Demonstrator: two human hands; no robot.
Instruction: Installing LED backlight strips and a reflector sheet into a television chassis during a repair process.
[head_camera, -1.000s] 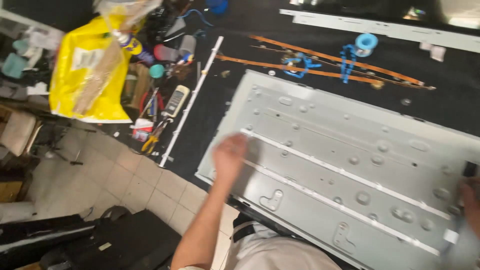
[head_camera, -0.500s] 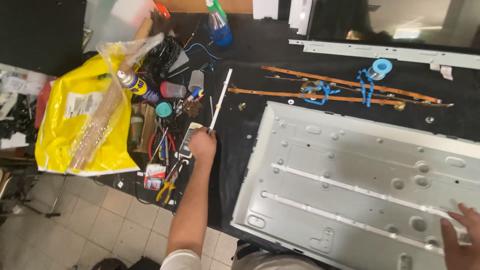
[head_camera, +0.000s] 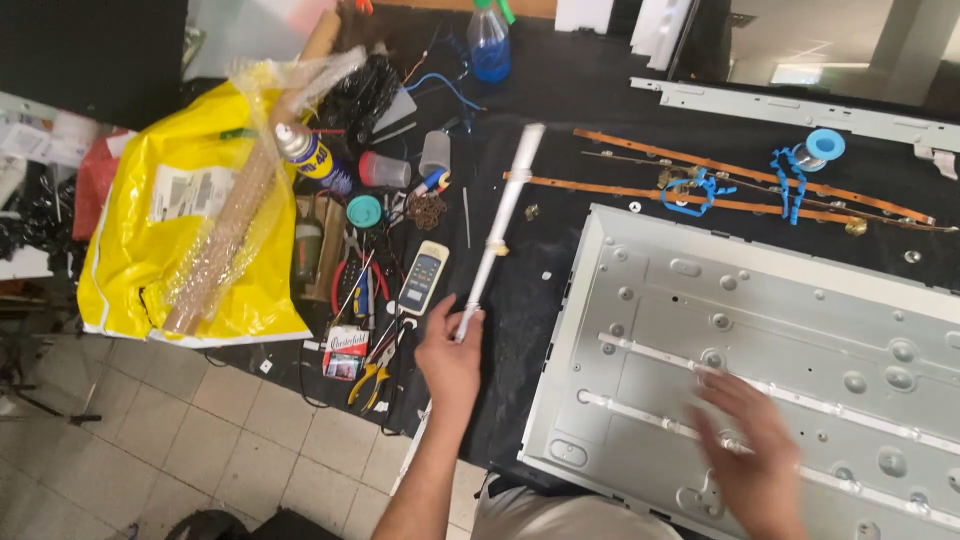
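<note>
left hand (head_camera: 450, 358): long thin white strip (head_camera: 497, 232) pinched at near end | right hand (head_camera: 750, 452): blurred, fingers spread over grey metal back panel (head_camera: 700, 300) | risk: strip's free end may sag or snag bench clutter

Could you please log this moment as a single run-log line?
left hand: grips long white strip by its near end | right hand: blurred over grey metal back panel | black worktable

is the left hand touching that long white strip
Touching. The head view shows the left hand with its fingers closed around the near end of the long white strip.
</note>
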